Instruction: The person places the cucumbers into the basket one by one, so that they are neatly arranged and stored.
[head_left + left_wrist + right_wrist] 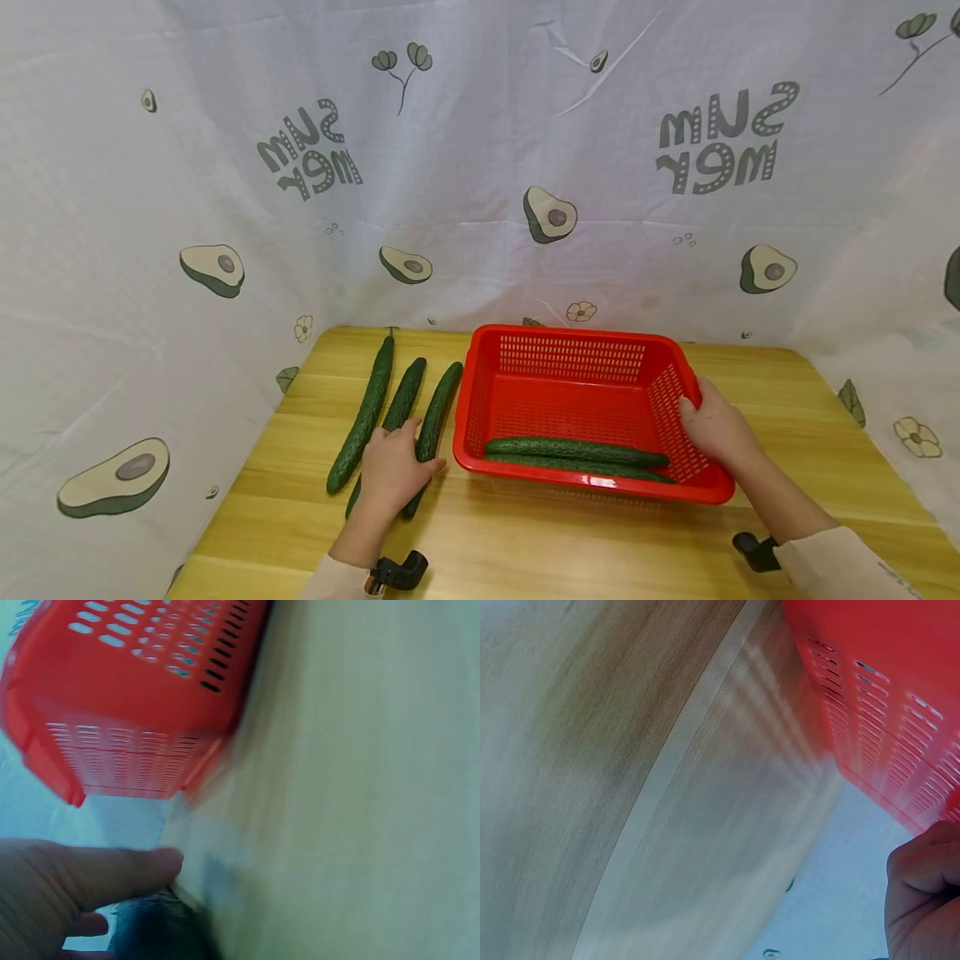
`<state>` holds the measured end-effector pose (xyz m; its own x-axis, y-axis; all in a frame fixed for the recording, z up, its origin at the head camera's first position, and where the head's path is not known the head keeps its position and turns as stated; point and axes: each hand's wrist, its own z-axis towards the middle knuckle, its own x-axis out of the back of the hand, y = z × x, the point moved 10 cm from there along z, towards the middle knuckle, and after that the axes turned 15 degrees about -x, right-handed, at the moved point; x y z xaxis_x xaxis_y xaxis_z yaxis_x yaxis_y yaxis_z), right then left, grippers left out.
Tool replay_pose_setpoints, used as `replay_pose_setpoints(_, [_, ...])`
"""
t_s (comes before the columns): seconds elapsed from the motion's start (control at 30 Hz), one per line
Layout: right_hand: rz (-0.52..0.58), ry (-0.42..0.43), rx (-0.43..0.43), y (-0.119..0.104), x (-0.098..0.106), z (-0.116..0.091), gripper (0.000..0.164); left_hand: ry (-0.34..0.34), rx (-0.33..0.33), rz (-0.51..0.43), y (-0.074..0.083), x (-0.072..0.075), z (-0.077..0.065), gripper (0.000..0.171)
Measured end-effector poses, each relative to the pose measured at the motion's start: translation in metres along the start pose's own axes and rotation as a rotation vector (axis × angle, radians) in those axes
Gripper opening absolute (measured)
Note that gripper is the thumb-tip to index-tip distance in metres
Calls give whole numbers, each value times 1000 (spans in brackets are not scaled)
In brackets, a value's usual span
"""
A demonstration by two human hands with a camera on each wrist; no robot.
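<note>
two bare hands at work: left hand (393, 467) over the long cucumbers on the left, right hand (716, 421) at the red basket's right end.
left hand: thumb and fingers apart, thumb stretched out straight to the right across the near half of the right cucumber, fingers reaching over the middle one; i cannot tell how firmly it touches either.
right hand: clamped on the basket's right rim, the thumb on the inner side.
loose cucumbers: three long, slim, dark green, bumpy-skinned ones side by side on the yellow wood-grain worktop (525, 542), left of the basket: left cucumber (363, 421), middle cucumber (405, 393), right cucumber (437, 412).
their long axes: roughly parallel, slanting from near left to far right; the left one's thin stalk points away from the person.
basket cucumbers: two more inside, rear cucumber (577, 451) and front cucumber (581, 468), side by side along the near wall, long axes running left to right.
basket: red rectangular plastic basket (577, 334) with slotted walls, long side running left to right.
backdrop: white cloth (450, 167) printed with avocados and flowers, behind the worktop.
</note>
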<state>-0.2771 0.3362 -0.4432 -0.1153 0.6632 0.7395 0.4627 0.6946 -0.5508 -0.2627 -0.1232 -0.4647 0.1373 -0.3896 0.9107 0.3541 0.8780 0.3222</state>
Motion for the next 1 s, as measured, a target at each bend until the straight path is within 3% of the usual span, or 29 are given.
replay_pose_setpoints(0.17, [8, -7, 2, 0, 0, 0, 68, 24, 13, 41, 2, 0, 0, 74])
replay_pose_setpoints(0.37, [15, -10, -2, 1, -1, 1, 68, 70, 39, -43, -3, 3, 0, 64])
replay_pose_setpoints(0.57, [18, -7, -5, 2, -1, 1, 69, 130, 64, -223, -9, 11, 4, 57])
replay_pose_setpoints(0.8, [21, -15, -5, 2, -1, 1, 69, 98, 129, -382, -19, 12, 5, 54])
replay_pose_setpoints(1.0, [10, -4, 2, 1, 1, 1, 68, 48, 237, -731, -25, -3, -1, 48])
